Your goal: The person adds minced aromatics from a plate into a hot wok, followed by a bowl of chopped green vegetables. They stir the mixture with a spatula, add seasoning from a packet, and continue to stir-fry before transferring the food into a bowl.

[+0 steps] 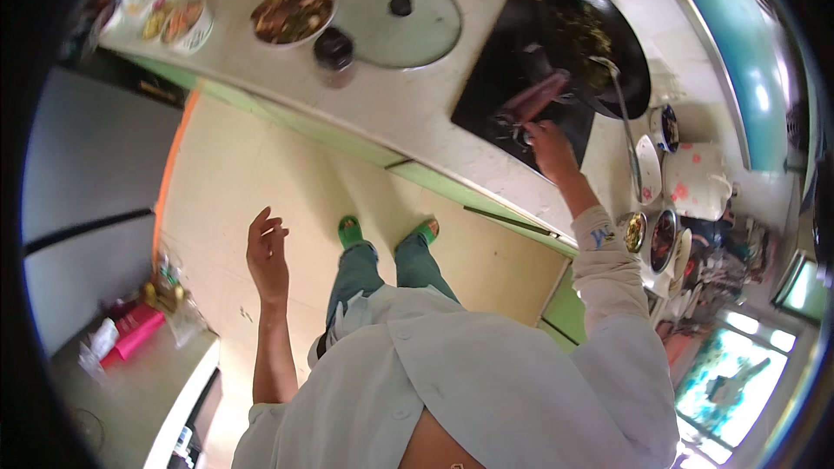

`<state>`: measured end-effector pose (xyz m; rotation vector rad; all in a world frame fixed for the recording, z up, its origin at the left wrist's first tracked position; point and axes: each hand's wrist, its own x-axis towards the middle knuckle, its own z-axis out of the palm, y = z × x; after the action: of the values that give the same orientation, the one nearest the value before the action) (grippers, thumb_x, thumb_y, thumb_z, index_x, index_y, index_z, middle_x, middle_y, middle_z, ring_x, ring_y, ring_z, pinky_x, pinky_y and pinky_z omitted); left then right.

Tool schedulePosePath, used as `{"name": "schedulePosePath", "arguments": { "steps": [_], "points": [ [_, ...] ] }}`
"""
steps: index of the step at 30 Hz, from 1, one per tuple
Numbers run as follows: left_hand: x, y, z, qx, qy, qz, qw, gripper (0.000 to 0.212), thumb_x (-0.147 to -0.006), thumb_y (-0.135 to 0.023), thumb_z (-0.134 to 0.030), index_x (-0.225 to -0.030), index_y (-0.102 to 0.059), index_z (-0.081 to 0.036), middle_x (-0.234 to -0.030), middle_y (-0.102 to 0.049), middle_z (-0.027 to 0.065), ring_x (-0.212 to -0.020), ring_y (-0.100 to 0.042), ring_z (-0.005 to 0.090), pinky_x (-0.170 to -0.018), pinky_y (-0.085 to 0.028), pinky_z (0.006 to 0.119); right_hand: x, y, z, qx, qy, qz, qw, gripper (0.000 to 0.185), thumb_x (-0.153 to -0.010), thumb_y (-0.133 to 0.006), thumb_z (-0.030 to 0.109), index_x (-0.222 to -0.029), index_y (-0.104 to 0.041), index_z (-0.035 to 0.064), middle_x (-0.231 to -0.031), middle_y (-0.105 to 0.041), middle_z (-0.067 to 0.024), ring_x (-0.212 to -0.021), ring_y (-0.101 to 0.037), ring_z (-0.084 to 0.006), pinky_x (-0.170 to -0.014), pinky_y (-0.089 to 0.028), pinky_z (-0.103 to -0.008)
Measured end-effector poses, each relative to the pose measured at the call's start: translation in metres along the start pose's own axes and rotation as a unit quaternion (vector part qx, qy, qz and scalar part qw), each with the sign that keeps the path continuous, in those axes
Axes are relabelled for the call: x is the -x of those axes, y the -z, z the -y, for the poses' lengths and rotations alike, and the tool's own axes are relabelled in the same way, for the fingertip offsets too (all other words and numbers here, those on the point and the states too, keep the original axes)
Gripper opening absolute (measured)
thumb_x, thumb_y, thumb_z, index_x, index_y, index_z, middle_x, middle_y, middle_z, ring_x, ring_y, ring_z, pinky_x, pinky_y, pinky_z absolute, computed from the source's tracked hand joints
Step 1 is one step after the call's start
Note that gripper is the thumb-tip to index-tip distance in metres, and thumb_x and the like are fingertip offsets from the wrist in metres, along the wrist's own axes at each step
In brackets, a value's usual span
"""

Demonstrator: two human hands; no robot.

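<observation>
A dark wok (629, 32) holding dark green food (583, 39) stands on a black flat cooktop (485, 91). From its near side a blurred reddish bar (537, 96), which looks like the wok's handle, slants over the cooktop. My right hand (554, 148) is over the cooktop's front part, its fingertips close to the bar's lower end and a small shiny spot; whether they grip anything is blurred. A metal ladle (624, 104) leans in the wok, its handle reaching over the counter. My left hand (268, 260) hangs above the floor, fingers loosely bent, holding nothing.
A glass lid (401, 32), a dark-capped jar (334, 55) and a bowl of cooked food (293, 13) stand left of the cooktop. On the right are a flowered white pot (696, 181) and dishes of food (663, 241). A grey cabinet or refrigerator (98, 176) stands left.
</observation>
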<state>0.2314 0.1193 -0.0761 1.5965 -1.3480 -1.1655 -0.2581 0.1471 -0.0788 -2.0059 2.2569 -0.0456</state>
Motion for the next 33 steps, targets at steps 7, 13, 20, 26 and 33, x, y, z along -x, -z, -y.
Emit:
{"name": "schedulePosePath", "arguments": {
  "steps": [7,13,20,26,33],
  "points": [
    [0.025,0.055,0.084,0.035,0.141,-0.060,0.987,0.026,-0.085,-0.047,-0.006,-0.111,-0.049,-0.002,-0.091,-0.056,0.0068,-0.076,-0.057,0.0124,-0.068,-0.045,0.022,-0.013,-0.021,-0.029,-0.224,-0.400,0.062,0.887,0.031,-0.079,-0.053,0.041,-0.080,-0.053,0.0101,-0.053,-0.050,-0.0048,-0.036,-0.043,-0.0130,-0.032,-0.031,-0.0246],
    [0.023,0.062,0.104,0.075,0.175,-0.078,0.979,0.026,-0.086,-0.047,-0.005,-0.112,-0.050,-0.003,-0.093,-0.056,0.0070,-0.079,-0.056,0.0132,-0.070,-0.045,0.023,-0.032,-0.004,-0.010,-0.256,-0.471,0.170,0.827,0.029,-0.081,-0.055,0.037,-0.077,-0.048,0.0094,-0.054,-0.045,-0.0021,-0.039,-0.041,-0.0118,-0.033,-0.027,-0.0235],
    [0.024,0.062,0.116,0.069,0.214,-0.060,0.972,0.027,-0.086,-0.047,-0.007,-0.112,-0.049,-0.004,-0.095,-0.055,0.0073,-0.080,-0.057,0.0131,-0.072,-0.044,0.023,-0.022,0.006,-0.025,0.040,-0.047,0.216,0.974,0.039,-0.081,-0.055,0.023,-0.107,-0.037,0.0005,-0.087,-0.055,-0.0258,-0.084,-0.051,-0.0444,-0.068,-0.042,-0.0464],
    [0.027,0.054,0.118,0.061,0.214,-0.042,0.974,0.028,-0.085,-0.048,-0.007,-0.113,-0.049,-0.005,-0.096,-0.055,0.0071,-0.080,-0.057,0.0131,-0.071,-0.044,0.023,-0.022,0.016,-0.018,0.132,0.062,0.227,0.963,0.044,-0.080,-0.057,0.022,-0.112,-0.035,0.0021,-0.095,-0.053,-0.0237,-0.085,-0.052,-0.0414,-0.069,-0.043,-0.0443],
    [-0.013,0.012,0.088,0.038,0.077,-0.005,0.996,0.027,-0.083,-0.051,-0.003,-0.110,-0.052,-0.005,-0.094,-0.058,0.0067,-0.084,-0.057,0.0131,-0.077,-0.045,0.025,-0.012,0.009,-0.043,0.128,0.175,0.181,0.959,0.046,-0.080,-0.056,0.023,-0.114,-0.033,0.0023,-0.099,-0.051,-0.0220,-0.085,-0.052,-0.0413,-0.068,-0.045,-0.0434]
  ]
}}
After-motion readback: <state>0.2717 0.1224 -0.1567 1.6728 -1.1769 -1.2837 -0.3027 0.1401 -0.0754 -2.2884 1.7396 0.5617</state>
